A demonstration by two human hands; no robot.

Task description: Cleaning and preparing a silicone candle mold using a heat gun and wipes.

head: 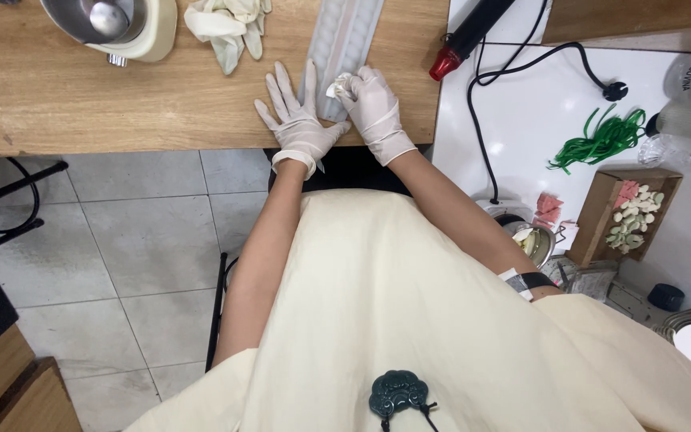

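Your left hand (297, 120) lies flat, fingers spread, beside the long mould (344, 44) running away from you; your right hand (373, 108) pinches a white wad (339, 84).

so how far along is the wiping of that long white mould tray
Looks early. Done: nothing clearly finished. In hand: the left hand lies flat beside the mould tray while the right hand presses a white wad on its near end. Left: the rest of the tray, probably.

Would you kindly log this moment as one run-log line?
left hand: gloved, flat on wooden table, touching mould tray | right hand: gloved, pinching white wad on tray
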